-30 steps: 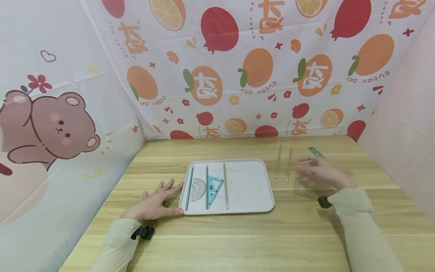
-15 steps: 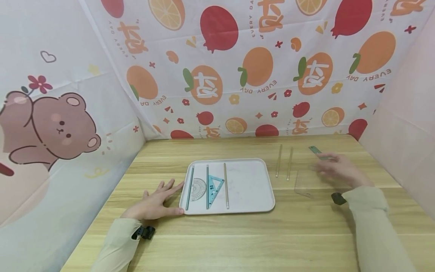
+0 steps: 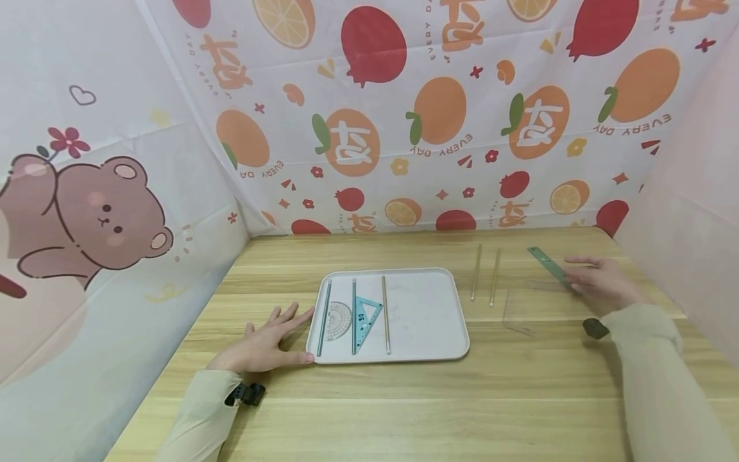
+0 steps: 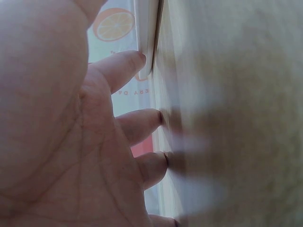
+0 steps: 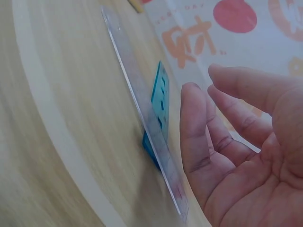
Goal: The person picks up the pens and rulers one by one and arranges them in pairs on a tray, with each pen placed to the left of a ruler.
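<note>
My left hand point(image 3: 262, 346) lies with fingers spread at the left edge of a white tray point(image 3: 427, 314). Its thumb and index fingertip touch the tray's rim, and the left wrist view shows a fingertip against that edge. My right hand point(image 3: 606, 282) hovers at the right, over the near end of a green ruler point(image 3: 545, 262). In the right wrist view its fingers point(image 5: 194, 127) are loosely bent with nothing between them. Beside them is a clear ruler point(image 5: 137, 101), crossing in front of the teal ruler point(image 5: 161, 99). The hand partly hides both rulers in the head view.
On the tray lie two dark green pencils point(image 3: 324, 317), a clear protractor point(image 3: 339, 321), a blue set square point(image 3: 366, 321) and a gold pencil point(image 3: 386, 314). Two more gold pencils point(image 3: 476, 273) and a clear set square point(image 3: 510, 314) lie on the table point(image 3: 404, 410) to its right.
My right hand has moved right, from over the clear set square to the green ruler, uncovering the set square and more of the rulers. My left hand stays at the tray.
</note>
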`<state>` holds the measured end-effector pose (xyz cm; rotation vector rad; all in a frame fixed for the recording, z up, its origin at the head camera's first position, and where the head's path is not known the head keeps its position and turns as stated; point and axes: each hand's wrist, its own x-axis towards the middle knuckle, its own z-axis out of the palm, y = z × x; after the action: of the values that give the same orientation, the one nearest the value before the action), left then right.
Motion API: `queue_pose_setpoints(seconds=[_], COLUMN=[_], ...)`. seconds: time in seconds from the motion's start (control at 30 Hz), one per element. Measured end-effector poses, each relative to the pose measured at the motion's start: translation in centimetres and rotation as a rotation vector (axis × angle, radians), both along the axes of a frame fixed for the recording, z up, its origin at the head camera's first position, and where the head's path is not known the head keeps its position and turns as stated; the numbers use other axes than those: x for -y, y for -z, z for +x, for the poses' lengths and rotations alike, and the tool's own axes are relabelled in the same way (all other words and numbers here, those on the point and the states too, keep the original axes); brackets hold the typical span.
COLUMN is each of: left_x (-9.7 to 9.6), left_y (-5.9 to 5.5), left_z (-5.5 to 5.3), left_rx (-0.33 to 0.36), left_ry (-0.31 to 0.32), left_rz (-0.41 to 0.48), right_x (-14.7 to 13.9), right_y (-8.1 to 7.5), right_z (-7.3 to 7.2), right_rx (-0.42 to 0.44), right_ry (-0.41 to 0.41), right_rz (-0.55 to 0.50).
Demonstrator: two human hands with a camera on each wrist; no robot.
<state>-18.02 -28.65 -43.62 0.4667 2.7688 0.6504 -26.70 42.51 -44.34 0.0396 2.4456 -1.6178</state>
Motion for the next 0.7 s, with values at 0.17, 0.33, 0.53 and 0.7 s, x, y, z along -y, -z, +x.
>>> queue_pose_setpoints(seconds=[0.17, 0.33, 0.53, 0.7], left_x=[0.0, -0.1, 0.0, 0.0], left_y=[0.0, 0.0, 0.0, 0.1], left_z=[0.0, 0.0, 0.0, 0.0], left_rx=[0.001, 0.005, 0.007, 0.008], left_ry=[0.000, -0.002, -0.004, -0.002], left_rz=[-0.001, -0.001, -0.005, -0.010], right_x=[-0.3, -0.5, -0.4, -0.4], right_y=[-0.3, -0.6, -1.0, -1.1], right_z=[-0.1, 0.0, 0.1, 0.1], right_rx=[-0.009, -0.025, -0.031, -0.032], right_ry=[0.000, 0.007, 0.009, 0.006], right_rz=[0.046, 0.063, 0.129, 0.277])
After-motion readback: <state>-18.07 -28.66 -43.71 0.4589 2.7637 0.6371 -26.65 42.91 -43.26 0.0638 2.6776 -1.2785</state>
